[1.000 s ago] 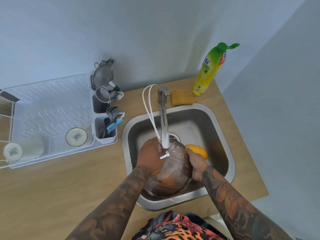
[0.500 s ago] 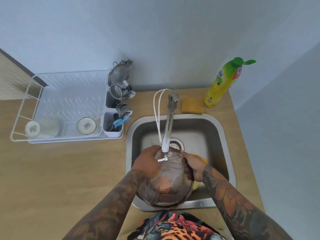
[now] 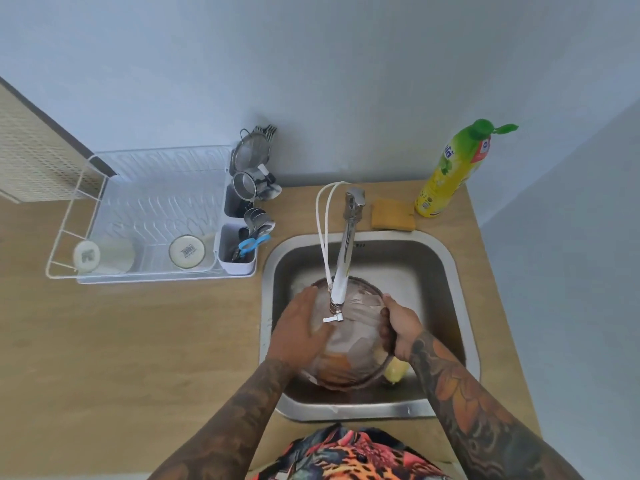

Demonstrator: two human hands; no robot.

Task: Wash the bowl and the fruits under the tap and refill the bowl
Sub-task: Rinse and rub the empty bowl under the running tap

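A brownish see-through bowl (image 3: 356,344) hangs over the steel sink (image 3: 457,289), right under the tap (image 3: 346,258). My left hand (image 3: 299,329) lies flat across the bowl's left inner side, fingers stretched out. My right hand (image 3: 400,325) grips the bowl's right rim, thumb inside. Something orange shows through the bowl's lower wall; whether it lies in or under the bowl is unclear. A yellow fruit (image 3: 394,372) peeks out in the sink below my right wrist. Much of the sink floor is hidden by the bowl.
A white dish rack (image 3: 149,216) with two cups and a cutlery holder stands left of the sink. Behind the sink sit a yellow sponge (image 3: 393,214) and a yellow-green soap bottle (image 3: 453,168). A grey wall closes in on the right.
The bowl has tipped more upright toward me, and my left hand has slid from its outer side onto its inner surface. The yellow fruit now shows lower, beneath my right wrist.
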